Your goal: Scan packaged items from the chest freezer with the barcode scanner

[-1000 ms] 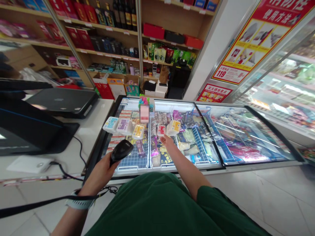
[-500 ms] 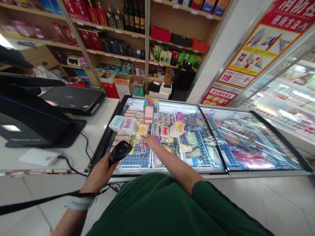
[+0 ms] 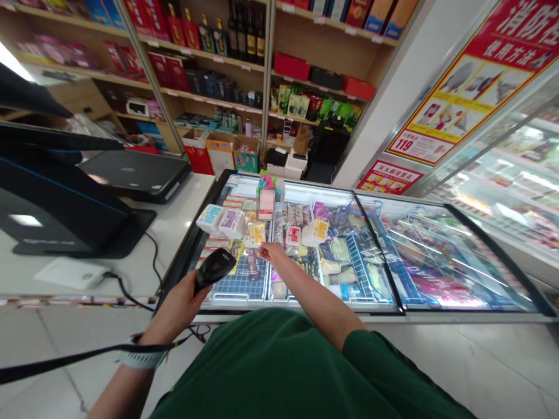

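A black handheld barcode scanner (image 3: 215,267) is gripped in my left hand (image 3: 186,305), its head pointing over the freezer's left end. My right hand (image 3: 272,252) hovers just below a white pack with a yellow label (image 3: 255,234), fingers curled in and nothing visible between them. To the left of that pack lie a purple-labelled pack (image 3: 231,223) and a blue-labelled pack (image 3: 210,216). On the other side sit a red-labelled pack (image 3: 293,235) and a larger yellow-labelled pack (image 3: 316,231). All rest on the freezer's glass top (image 3: 345,195).
At the left a counter (image 3: 181,224) carries a black checkout terminal (image 3: 74,203) and a white box with a cable (image 3: 72,273). A colourful object with a blurred front (image 3: 266,201) stands at the glass's far edge. Stocked shelves (image 3: 218,58) rise behind.
My right hand has drawn back slightly from the yellow-labelled pack, and its stretched finger has curled in. My left hand still holds the scanner in nearly the same spot.
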Motion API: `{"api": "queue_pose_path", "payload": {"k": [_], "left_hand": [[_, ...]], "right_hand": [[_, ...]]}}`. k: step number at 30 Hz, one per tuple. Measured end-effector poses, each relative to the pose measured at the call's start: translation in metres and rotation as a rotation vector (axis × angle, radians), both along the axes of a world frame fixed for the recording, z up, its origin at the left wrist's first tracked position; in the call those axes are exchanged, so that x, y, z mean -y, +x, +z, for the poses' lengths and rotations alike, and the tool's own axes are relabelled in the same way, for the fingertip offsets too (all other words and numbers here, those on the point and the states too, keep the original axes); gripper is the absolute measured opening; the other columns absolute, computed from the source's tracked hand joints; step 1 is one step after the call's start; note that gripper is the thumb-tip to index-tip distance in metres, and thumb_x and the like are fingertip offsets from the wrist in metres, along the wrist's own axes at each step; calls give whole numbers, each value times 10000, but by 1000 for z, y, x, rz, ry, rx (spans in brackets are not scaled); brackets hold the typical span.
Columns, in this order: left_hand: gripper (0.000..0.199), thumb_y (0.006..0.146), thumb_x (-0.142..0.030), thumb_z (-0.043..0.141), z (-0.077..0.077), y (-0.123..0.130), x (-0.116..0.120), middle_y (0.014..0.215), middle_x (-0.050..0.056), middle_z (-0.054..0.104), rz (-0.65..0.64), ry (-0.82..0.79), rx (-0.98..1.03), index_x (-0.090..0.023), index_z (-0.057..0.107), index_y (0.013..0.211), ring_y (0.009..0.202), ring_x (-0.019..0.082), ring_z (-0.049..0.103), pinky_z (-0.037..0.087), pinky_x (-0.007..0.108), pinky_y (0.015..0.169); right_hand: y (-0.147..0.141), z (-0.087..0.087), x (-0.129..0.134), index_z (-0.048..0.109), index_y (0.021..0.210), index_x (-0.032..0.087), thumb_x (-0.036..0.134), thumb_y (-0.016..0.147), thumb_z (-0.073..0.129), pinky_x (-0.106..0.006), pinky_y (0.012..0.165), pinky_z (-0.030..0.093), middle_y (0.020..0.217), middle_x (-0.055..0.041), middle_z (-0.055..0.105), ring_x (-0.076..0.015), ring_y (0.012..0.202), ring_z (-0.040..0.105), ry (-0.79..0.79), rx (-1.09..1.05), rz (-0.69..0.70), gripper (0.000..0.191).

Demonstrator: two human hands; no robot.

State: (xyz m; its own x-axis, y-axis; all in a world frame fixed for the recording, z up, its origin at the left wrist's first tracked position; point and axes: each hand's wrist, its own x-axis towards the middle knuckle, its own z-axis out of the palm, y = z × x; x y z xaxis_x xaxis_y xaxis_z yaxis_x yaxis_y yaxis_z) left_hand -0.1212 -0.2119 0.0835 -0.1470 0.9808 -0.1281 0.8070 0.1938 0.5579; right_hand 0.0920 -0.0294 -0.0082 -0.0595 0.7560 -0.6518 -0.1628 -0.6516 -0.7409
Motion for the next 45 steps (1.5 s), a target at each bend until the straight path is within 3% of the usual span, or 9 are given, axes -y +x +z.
{"api": "queue_pose_path", "payload": {"k": [7, 11, 21, 40, 45], "left_hand": [[418, 873, -451, 455, 9, 7, -9, 1078, 128, 694, -57, 1, 26, -175, 528, 1178, 999, 285, 672, 501, 354, 852], [420, 876, -430, 455, 16, 20, -20, 1110, 141, 679, -128, 18, 64, -164, 515, 1195, 1029, 285, 655, 487, 371, 884], [353, 850, -400, 459, 24, 47, -39, 1069, 147, 668, -232, 14, 52, -172, 521, 1111, 998, 293, 644, 481, 393, 879], [381, 850, -423, 452, 23, 56, -44, 1073, 167, 671, -250, 14, 70, -156, 513, 1114, 1016, 313, 657, 499, 429, 883], [354, 857, -409, 461, 22, 57, -44, 1073, 149, 676, -254, 14, 74, -176, 508, 1118, 1024, 300, 653, 495, 419, 896]], "right_hand": [[41, 3, 16, 590, 737, 160, 119, 774, 688, -215, 570, 521, 561, 28, 618, -101, 523, 599, 114, 42, -89, 113], [59, 7, 28, 610, 781, 169, 170, 738, 704, -197, 524, 474, 609, 40, 634, -103, 529, 610, 250, 136, -73, 104], [76, 12, 47, 612, 816, 176, 288, 685, 688, -254, 595, 527, 725, 12, 632, -130, 626, 613, 466, 198, -52, 189], [81, 7, 49, 619, 814, 194, 366, 679, 691, -285, 612, 533, 703, 12, 645, -154, 631, 633, 495, 257, 1, 230], [81, 5, 48, 611, 807, 184, 340, 666, 738, -268, 602, 515, 681, 14, 650, -143, 604, 630, 383, 140, -52, 245]]}}
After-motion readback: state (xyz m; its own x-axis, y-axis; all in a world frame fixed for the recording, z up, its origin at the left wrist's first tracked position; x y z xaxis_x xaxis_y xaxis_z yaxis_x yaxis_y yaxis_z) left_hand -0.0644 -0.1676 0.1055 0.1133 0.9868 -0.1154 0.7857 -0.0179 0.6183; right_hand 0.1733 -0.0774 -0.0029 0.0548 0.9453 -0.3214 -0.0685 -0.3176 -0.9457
